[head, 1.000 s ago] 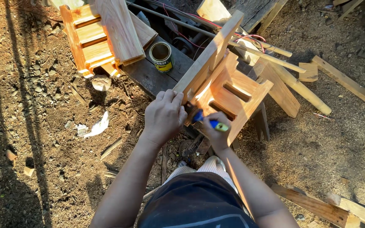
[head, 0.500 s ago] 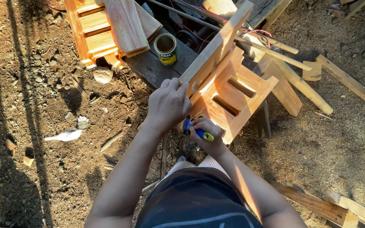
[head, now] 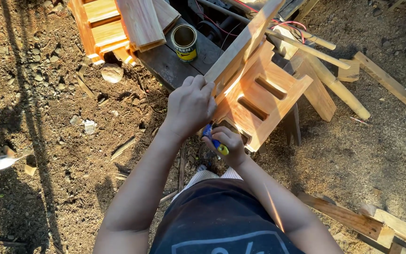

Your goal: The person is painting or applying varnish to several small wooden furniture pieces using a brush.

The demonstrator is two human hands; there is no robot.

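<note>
left hand gripping wooden frame edge | right hand below, closed on blue-yellow tool

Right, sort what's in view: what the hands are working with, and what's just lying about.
In use:
left hand gripping the slotted wooden frame
right hand holding a blue and yellow tool

Lying about:
open tin can
stone
second wooden frame
loose planks
round stick
</note>
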